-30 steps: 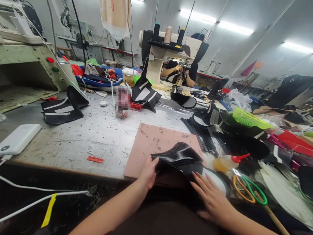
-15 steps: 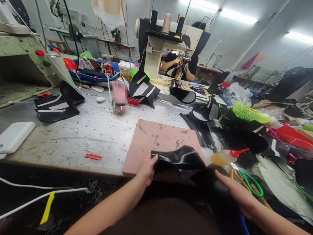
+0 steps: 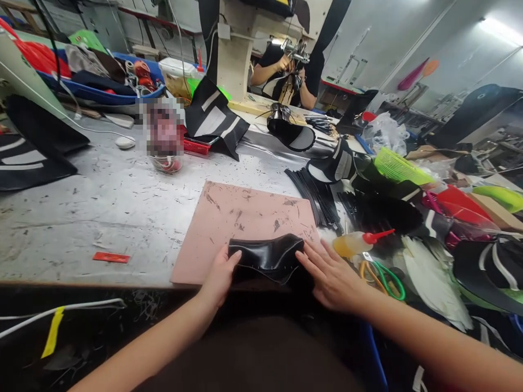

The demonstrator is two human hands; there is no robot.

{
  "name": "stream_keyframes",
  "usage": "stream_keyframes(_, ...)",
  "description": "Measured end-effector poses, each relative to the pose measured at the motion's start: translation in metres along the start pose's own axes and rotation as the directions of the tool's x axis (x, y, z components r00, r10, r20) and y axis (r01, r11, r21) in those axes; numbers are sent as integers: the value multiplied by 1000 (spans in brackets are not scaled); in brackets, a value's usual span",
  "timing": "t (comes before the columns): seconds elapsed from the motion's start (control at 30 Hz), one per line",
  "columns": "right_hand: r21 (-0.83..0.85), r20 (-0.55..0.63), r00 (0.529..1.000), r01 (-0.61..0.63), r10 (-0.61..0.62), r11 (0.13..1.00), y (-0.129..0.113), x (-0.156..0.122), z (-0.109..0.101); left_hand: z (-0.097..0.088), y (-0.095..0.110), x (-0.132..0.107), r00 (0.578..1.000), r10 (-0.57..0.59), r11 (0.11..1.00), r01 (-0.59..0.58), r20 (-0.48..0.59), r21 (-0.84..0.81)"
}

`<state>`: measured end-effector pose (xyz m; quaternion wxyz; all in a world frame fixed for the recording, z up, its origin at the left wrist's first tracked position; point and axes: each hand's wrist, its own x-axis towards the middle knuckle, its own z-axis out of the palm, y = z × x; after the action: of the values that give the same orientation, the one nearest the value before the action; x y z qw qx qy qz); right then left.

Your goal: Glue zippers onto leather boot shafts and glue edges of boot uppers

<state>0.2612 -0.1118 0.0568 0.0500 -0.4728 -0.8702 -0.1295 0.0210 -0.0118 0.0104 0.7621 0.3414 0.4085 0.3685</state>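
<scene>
A glossy black leather shoe upper (image 3: 265, 253) lies over the front edge of a pinkish cutting board (image 3: 245, 212), its lower part hanging in shadow. My left hand (image 3: 220, 272) grips the upper's left end, thumb on top and fingers underneath. At the opposite end, my right hand (image 3: 333, 275) rests with its fingers stretched out, the tips touching the leather. Just past that hand are a glue bottle (image 3: 353, 243) with a red nozzle and scissors (image 3: 384, 280) with green and orange handles.
Black strips (image 3: 314, 198) and more black uppers (image 3: 218, 120) lie beyond the board. A red flat piece (image 3: 111, 257) is near the table's front edge. Behind stands a sewing machine (image 3: 232, 60), with another person's hands (image 3: 290, 71) working past it. A green basket (image 3: 402, 166) sits at right.
My right hand has moved in from the right onto the upper's right end. The large dark part at right has dropped from sight. The view has shifted downward and to the right.
</scene>
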Motion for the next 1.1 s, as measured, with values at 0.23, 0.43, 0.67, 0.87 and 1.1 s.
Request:
stream_keyframes(0.23, -63, -221, 949, 216, -224, 974, 5, 26, -29, 7, 1, -1, 988, -70, 997, 75, -138, 34)
stream_keyframes(0.43, 71, -81, 942, 330, -325, 941, -11, 16, -34, 15, 7, 1, 967, -133, 990, 141, -217, 22)
stream_keyframes(0.67, 31, 155, 978, 138, -141, 990, -39, 13, -45, 17, 22, 11, 931, -211, 976, 182, -297, -120)
stream_keyframes(0.87, 79, 658, 739, -255, 142, 964, -23, 23, -57, 22, 22, 15, 943, -224, 973, 202, -244, -116)
stream_keyframes(1.1, 90, 739, 668, -218, 82, 972, -29, 43, -52, 29, -3, 9, 994, -1, 999, 6, -109, 40)
